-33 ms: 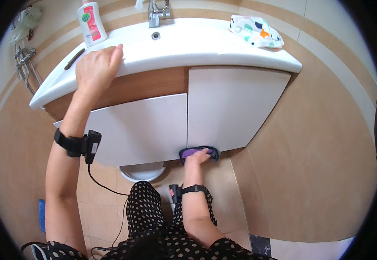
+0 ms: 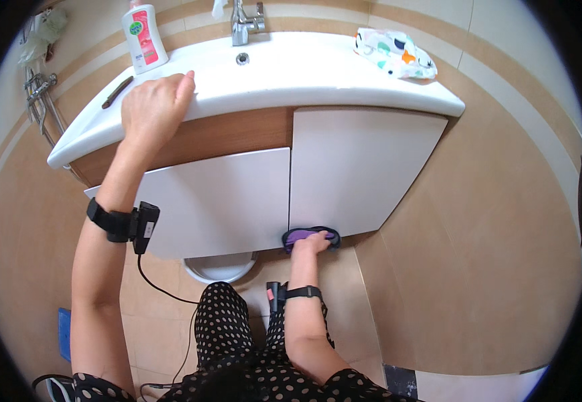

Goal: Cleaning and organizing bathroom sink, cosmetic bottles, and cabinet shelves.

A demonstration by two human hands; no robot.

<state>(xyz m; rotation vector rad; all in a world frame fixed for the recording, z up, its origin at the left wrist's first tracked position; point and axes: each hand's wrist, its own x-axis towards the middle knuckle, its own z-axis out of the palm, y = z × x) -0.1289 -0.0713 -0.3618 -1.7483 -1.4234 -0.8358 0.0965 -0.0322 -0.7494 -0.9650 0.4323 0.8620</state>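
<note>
My right hand [image 2: 312,242] grips a purple cloth with a dark border [image 2: 295,236]. It presses the cloth against the bottom edge of the white right cabinet door [image 2: 365,171], close to the seam with the left door [image 2: 221,201]. Above, my left hand [image 2: 156,106] rests closed on the front rim of the white washbasin [image 2: 257,98]. Its thumb points up and its curled fingers are mostly hidden, with nothing visible in them. Just beyond that hand lies a thin dark stick-like thing [image 2: 117,92].
On the basin stand a white-and-pink soap bottle [image 2: 145,40] and a patterned soft pack [image 2: 398,53], with a chrome tap [image 2: 245,27] at the back. A white bowl [image 2: 223,269] sits on the floor beneath the cabinet. Black cables [image 2: 160,288] hang near my legs.
My right hand and the cloth have shifted slightly to the right along the lower door edge. My left hand stays on the rim, and the whole view has moved a little.
</note>
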